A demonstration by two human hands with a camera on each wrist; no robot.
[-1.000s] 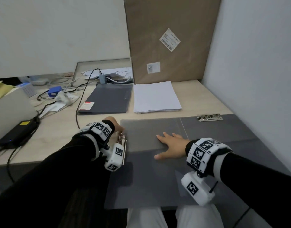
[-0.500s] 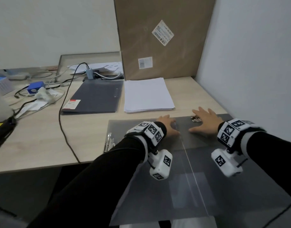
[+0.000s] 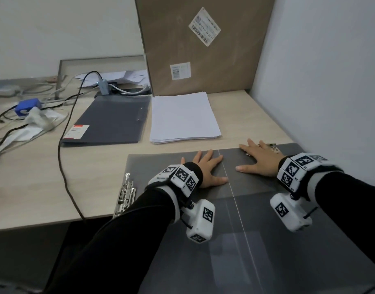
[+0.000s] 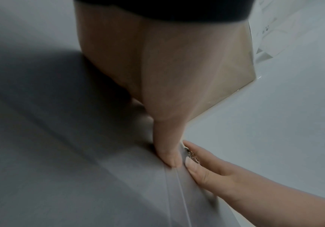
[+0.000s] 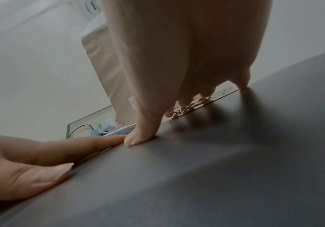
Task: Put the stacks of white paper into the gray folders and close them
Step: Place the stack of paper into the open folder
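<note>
**Entry: desk, filing in progress**

- Open gray folder (image 3: 203, 219): lies spread flat at the near edge of the desk (image 3: 44, 183), both leaves under the palms, its pale spine crease (image 3: 235, 200) running between the two thumbs. Judged: pressed flat so the leaves stay open to receive paper.
- Left hand (image 3: 205, 168): fingers straight and splayed, palm down on the left leaf, gripping nothing; thumb tip just beside the crease.
- Right hand (image 3: 258, 160): fingers likewise straight and spread, flat on the right leaf, holding nothing. Its fingertips (image 5: 185, 102) reach the metal clip (image 3: 272, 146) at the far edge; whether they press the clip cannot be told.
- Second metal clip (image 3: 126, 194): at the folder's left edge, well apart from the left little finger.
- Stack of white paper (image 3: 183, 117): not yet filed; lies on the desk just beyond both sets of fingertips, apart from the folder.
- Closed gray folder (image 3: 110, 122): beyond and left of the left fingers, just beside the paper stack.
- Cardboard box (image 3: 203, 45): upright behind the paper.
- Black cable (image 3: 63, 145): trails left of the left hand.

Judged stage: folder opened; paper next.
</note>
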